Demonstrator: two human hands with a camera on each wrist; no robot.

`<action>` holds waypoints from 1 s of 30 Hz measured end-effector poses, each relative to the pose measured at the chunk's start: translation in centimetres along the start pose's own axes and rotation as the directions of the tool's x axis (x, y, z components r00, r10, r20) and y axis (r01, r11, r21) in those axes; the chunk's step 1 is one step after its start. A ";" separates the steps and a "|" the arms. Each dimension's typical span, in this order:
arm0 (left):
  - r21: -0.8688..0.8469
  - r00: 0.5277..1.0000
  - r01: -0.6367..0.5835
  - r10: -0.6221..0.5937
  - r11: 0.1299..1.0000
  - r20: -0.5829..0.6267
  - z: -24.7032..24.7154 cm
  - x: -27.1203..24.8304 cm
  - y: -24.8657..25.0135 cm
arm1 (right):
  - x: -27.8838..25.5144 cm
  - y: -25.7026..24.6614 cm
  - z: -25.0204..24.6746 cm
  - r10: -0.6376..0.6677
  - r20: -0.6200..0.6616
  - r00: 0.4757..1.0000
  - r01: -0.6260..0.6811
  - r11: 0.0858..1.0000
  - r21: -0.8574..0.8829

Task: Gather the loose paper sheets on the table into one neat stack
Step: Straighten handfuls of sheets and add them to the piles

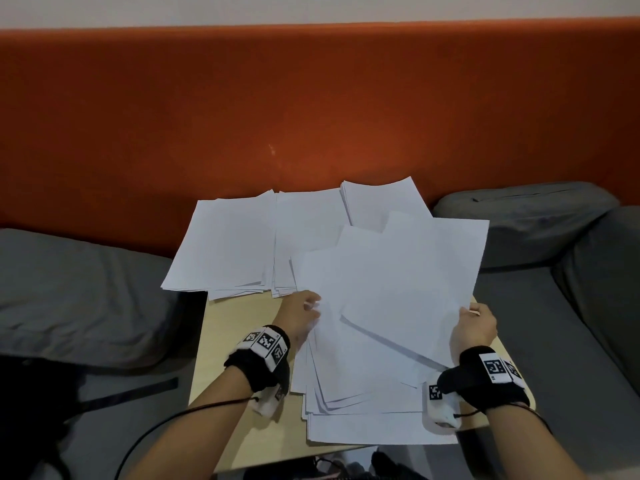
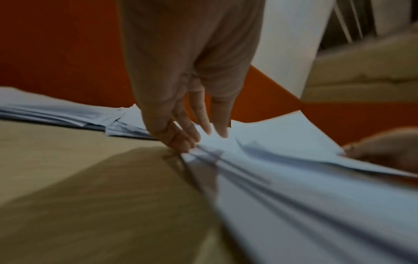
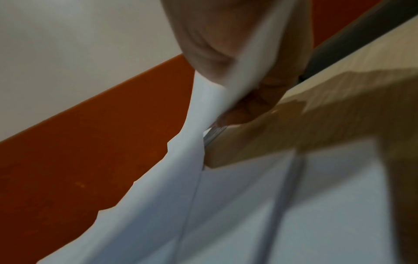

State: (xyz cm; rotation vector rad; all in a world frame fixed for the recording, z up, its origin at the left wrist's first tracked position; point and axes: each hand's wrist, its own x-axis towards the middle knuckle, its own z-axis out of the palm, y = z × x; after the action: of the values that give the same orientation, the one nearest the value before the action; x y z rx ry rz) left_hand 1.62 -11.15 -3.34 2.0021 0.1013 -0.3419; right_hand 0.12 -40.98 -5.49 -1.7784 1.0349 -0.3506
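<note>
Both hands are closed on raised paper sheets (image 1: pixel 398 278) above the table (image 1: pixel 239 341): the left hand (image 1: pixel 300 317) pinches their left edge, the right hand (image 1: pixel 473 329) their right; more sheets (image 1: pixel 225 244) lie behind.

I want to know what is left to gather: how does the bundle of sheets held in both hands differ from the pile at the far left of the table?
The held bundle is lifted and tilted, gripped by the left hand and right hand; the far-left pile lies flat and untouched. The held bundle is fanned and skewed; the far-left pile is squarer, though its near edges are staggered. Both are plain white sheets.
</note>
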 end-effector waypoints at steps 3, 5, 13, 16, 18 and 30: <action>0.352 0.976 -0.109 0.033 0.930 0.216 -0.2 0.1 -1.3 | -0.2 0.1 -0.1 0.034 0.051 0.998 -0.030 0.996 -0.079; 0.453 0.954 -0.165 0.024 0.876 0.300 -0.5 0.2 -1.6 | -0.2 0.6 0.1 0.042 0.090 0.995 -0.033 0.994 -0.105; 0.459 0.920 -0.238 0.047 0.856 0.389 -1.1 0.1 -2.0 | 0.0 0.9 0.3 0.000 0.123 0.992 0.023 0.984 -0.178; 0.439 0.908 -0.268 0.072 0.857 0.414 -1.3 0.1 -2.4 | 0.1 1.0 0.4 -0.014 0.133 0.991 0.040 0.980 -0.195; 0.412 0.913 -0.290 0.122 0.864 0.388 -1.5 0.0 -2.7 | 0.2 0.9 0.3 -0.017 0.152 0.988 0.049 0.977 -0.209; 0.282 0.970 -0.138 0.072 0.949 0.233 -2.0 -1.3 -3.2 | -0.3 0.4 0.8 -0.035 0.468 0.883 0.193 0.936 -0.294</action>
State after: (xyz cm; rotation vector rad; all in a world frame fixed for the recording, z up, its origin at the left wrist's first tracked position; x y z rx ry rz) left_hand 0.10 -7.83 -4.92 2.2401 -0.2087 -0.5330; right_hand 0.26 -40.37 -6.13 -2.0979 0.6734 0.1884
